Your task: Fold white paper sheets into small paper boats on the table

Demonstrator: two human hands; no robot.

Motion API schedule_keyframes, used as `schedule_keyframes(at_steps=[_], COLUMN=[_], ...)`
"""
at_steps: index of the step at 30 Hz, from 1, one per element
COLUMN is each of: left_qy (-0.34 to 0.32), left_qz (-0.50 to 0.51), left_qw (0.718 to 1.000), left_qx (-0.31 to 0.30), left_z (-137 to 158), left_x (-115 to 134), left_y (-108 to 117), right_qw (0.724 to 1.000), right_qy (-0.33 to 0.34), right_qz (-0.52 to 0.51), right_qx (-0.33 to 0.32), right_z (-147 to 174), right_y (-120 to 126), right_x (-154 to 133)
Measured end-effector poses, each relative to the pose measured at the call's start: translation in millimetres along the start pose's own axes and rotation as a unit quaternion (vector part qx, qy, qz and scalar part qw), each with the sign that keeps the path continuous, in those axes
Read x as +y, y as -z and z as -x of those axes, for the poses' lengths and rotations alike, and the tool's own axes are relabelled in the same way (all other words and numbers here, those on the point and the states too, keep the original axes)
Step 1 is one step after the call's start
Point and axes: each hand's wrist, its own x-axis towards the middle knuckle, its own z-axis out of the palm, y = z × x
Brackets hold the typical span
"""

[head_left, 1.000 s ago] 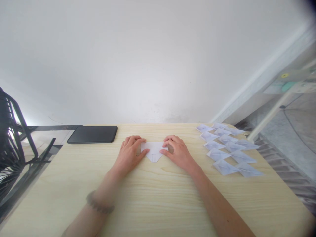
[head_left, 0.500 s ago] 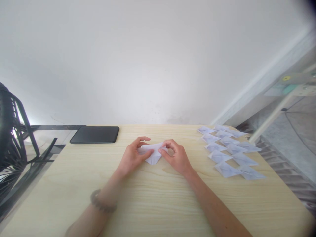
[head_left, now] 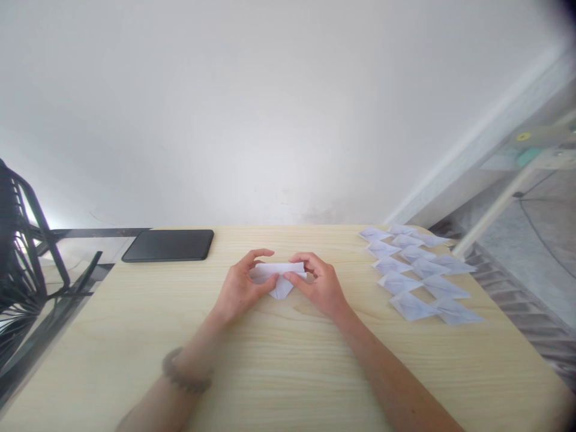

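Note:
A folded piece of white paper (head_left: pixel 282 287) is held between my two hands, just above or on the wooden table (head_left: pixel 288 360). It has a straight top edge and a pointed lower flap toward me. My left hand (head_left: pixel 243 282) grips its left side, thumb on the front and index finger raised behind. My right hand (head_left: pixel 320 282) pinches the right side, with the thumb near the middle and the index finger at the top edge. Both thumb tips are close together on the paper. Some fingers are hidden behind it.
Several folded white paper pieces (head_left: pixel 411 306) lie in slanted rows at the table's right. A black phone (head_left: pixel 168 246) rests at the back left. Beyond the left edge stands a black chair (head_left: pixel 40 240). A white wall (head_left: pixel 279 120) rises behind the table.
The paper's top edge now looks straight and level where it was slanted before. My right thumb has slid left toward the middle. My left hand has hardly moved.

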Motion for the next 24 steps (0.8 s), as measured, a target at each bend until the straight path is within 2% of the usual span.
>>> schedule_keyframes(at_steps=[8,13,19,22,24], left_qy=[0.039,0.052,0.051,0.045,0.043], left_qz=[0.084,0.176,0.196,0.191,0.185], left_qw=[0.995,0.976,0.958,0.958,0.964], left_qx=[-0.045,-0.117,-0.202,-0.208,-0.185], left_z=[-3,-3,-3,-3,-3], left_x=[-4,-3,-2,-3,-3], left_y=[6,14,27,26,22], right_qw=[0.995,0.989,0.985,0.986,0.987], right_qy=[-0.056,-0.086,-0.094,-0.086,-0.079], right_qz=[-0.084,-0.121,-0.143,-0.143,-0.138], right_qx=[-0.007,-0.003,-0.013,-0.009,0.005], right_z=[-3,-4,-7,-7,-6], right_y=[2,4,8,6,4], right_x=[1,3,4,3,2])
